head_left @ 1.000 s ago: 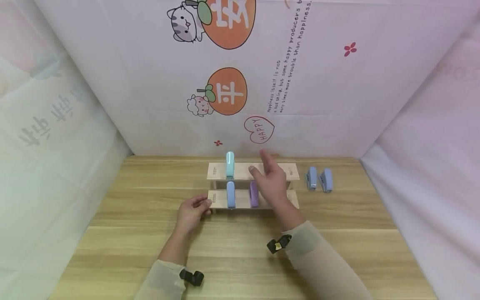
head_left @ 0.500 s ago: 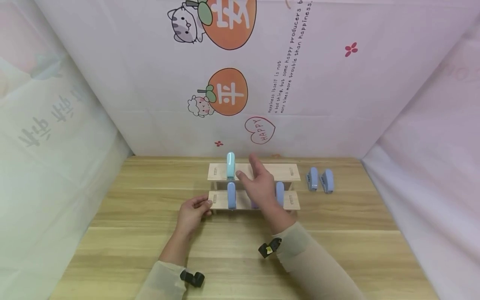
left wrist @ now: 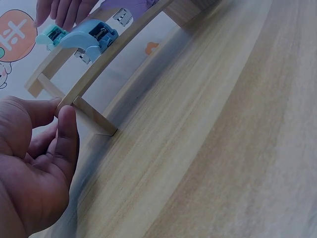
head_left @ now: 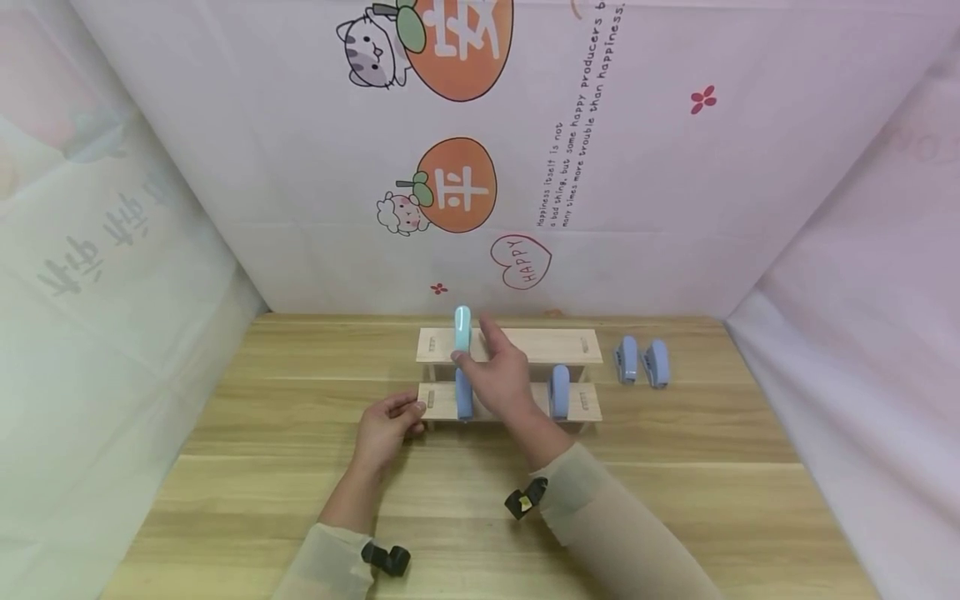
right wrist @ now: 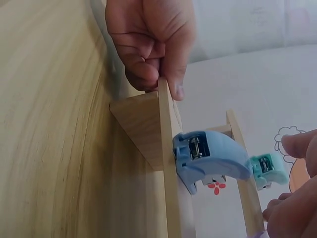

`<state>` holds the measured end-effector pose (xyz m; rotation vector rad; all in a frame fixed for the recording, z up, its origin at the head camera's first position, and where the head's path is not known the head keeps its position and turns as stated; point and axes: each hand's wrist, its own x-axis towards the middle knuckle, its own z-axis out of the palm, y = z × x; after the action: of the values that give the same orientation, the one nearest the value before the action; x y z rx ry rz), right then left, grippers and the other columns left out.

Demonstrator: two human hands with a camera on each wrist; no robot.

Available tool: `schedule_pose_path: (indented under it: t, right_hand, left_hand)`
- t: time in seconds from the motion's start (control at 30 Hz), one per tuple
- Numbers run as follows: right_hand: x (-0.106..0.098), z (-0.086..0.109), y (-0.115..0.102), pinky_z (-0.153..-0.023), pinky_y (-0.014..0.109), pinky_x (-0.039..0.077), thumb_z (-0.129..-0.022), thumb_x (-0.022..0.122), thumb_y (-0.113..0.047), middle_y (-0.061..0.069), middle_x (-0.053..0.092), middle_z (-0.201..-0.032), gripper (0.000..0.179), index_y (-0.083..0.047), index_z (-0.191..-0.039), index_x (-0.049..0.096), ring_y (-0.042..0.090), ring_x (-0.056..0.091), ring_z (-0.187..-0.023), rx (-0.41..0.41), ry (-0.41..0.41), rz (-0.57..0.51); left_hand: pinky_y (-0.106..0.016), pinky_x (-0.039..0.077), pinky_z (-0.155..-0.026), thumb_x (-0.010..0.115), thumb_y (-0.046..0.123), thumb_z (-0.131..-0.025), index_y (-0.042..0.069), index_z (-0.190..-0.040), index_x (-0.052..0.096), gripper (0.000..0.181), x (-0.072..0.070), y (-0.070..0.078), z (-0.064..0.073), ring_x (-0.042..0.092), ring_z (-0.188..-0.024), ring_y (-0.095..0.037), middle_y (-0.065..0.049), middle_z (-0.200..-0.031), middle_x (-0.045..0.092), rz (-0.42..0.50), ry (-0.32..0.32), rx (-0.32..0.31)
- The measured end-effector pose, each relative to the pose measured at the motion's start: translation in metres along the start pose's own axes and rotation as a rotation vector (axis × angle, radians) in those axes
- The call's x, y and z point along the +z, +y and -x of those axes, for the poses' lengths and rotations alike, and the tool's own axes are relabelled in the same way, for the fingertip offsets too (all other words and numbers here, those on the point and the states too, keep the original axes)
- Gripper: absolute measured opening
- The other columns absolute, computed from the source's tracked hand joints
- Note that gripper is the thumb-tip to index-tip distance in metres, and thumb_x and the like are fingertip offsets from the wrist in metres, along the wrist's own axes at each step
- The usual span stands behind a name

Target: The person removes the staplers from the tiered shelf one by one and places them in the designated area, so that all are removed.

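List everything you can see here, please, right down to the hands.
Upper board: 1, pale wood, at the back
Lower board: 1, pale wood, in front
Teal stapler: 1, teal, on the upper board
Blue staplers: 4, blue, two on the lower board, two right of it on the table
Purple stapler: 1, purple, lower board, hidden in the head view
Table: 1, wood-coloured, below the boards
Backdrop: 1, printed white, behind the table
Wrist cameras: 2, black, one per wrist
Left hand: 1, beige sleeve, pinching the lower board's left end
Right hand: 1, beige sleeve, beside the teal stapler
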<state>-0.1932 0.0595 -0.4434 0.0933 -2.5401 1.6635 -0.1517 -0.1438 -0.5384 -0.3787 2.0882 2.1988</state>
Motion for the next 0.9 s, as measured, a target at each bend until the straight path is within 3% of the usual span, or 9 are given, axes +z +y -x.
schedule_pose_path:
  t: [0.6,0.9]
  right_hand:
    - [0.015,-0.004,-0.009,-0.117,0.044,0.042,-0.093,0.078,-0.025,0.012,0.047,-0.157,0.081,-0.018,-0.162,0.036,0.029,0.045,-0.143,0.037,-0.011,0.125]
    - [0.017,-0.008,-0.010,-0.112,0.048,0.049,-0.096,0.074,-0.021,0.012,0.056,-0.150,0.071,-0.017,-0.160,0.042,0.029,0.055,-0.136,0.032,-0.002,0.172]
  left_hand:
    - [-0.031,0.065,-0.082,0.079,0.014,-0.094,-0.001,-0.128,0.069,0.038,-0.003,-0.002,0.000,0.072,-0.094,-0.025,-0.016,-0.115,0.071,0.001,-0.015,-0.002]
    - [-0.031,0.065,-0.083,0.079,0.013,-0.094,-0.003,-0.128,0.068,0.039,-0.003,-0.003,-0.003,0.072,-0.094,-0.024,-0.017,-0.115,0.072,0.002,-0.021,0.008]
